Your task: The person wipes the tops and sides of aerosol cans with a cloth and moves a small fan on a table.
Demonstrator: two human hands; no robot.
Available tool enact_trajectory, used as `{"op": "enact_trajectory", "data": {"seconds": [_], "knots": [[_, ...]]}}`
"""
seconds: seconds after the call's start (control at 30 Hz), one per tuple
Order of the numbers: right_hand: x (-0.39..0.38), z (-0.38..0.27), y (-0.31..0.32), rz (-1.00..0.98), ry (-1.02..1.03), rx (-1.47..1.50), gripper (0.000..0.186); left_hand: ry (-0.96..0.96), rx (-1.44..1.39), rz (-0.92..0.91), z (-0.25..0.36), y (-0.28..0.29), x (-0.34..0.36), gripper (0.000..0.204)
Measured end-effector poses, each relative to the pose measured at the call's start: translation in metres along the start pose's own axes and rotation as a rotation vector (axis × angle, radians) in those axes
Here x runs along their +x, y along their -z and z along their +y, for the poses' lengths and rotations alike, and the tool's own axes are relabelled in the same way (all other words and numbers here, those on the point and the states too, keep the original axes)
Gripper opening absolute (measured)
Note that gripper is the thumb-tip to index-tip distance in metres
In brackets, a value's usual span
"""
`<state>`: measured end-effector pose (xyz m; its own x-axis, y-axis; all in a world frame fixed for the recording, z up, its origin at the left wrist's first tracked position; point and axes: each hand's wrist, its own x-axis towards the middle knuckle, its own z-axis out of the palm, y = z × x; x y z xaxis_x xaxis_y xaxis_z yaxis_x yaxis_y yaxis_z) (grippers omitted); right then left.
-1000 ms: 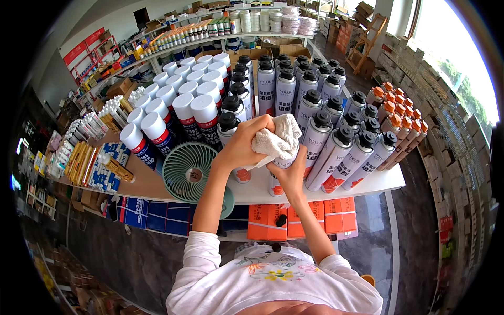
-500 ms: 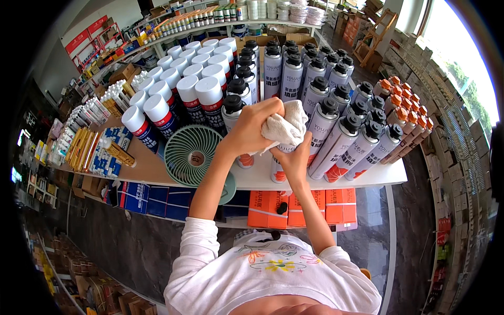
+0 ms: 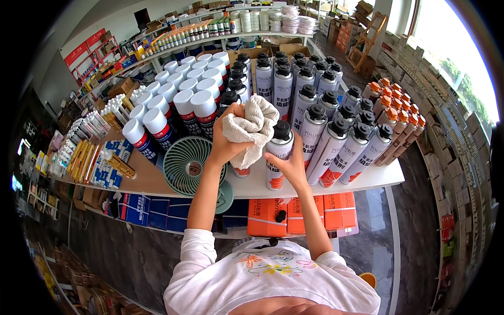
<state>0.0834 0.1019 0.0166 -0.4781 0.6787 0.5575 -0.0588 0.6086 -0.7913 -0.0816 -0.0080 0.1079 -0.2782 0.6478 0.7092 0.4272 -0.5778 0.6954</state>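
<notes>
My left hand (image 3: 227, 146) grips a crumpled cream knitted cloth (image 3: 251, 125), just left of a silvery-lavender aerosol can with a black top (image 3: 280, 135). That can stands near the table's front edge (image 3: 377, 176), with my right hand (image 3: 289, 158) wrapped round its right side, thumb across the front. Behind and to the right are rows of similar black-topped cans (image 3: 331, 149). At my left hand's side is a pale green fan (image 3: 185, 168), with white-capped, dark-bodied cans (image 3: 157, 128) standing behind it.
Orange-capped cans (image 3: 404, 126) fill the table's right end; tubes and cartridges (image 3: 89, 157) lie and stand at its left. Orange boxes (image 3: 268, 215) and blue boxes (image 3: 155, 212) sit underneath. Stocked shelves (image 3: 231, 37) are behind; a wooden ladder (image 3: 367, 44) leans at back right.
My left hand has moved left with the cloth, off the can's top, uncovering the black top. My right hand stays round the can.
</notes>
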Motion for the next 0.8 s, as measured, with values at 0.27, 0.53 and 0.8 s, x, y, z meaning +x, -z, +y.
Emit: {"op": "enact_trajectory", "data": {"seconds": [0.27, 0.53, 0.8], "knots": [[0.011, 0.011, 0.011, -0.247, -0.183, 0.393, 0.084, -0.036, -0.039, -0.065, 0.009, -0.005, 0.006, 0.047], [-0.009, 0.017, -0.015, 0.042, -0.05, 0.163, 0.071, -0.157, 0.535, -0.286, 0.042, -0.047, 0.023, 0.041], [-0.008, 0.001, -0.028, 0.14, -0.137, 0.348, 0.069, -0.174, 0.468, -0.244, 0.027, -0.047, 0.021, 0.042]]}}
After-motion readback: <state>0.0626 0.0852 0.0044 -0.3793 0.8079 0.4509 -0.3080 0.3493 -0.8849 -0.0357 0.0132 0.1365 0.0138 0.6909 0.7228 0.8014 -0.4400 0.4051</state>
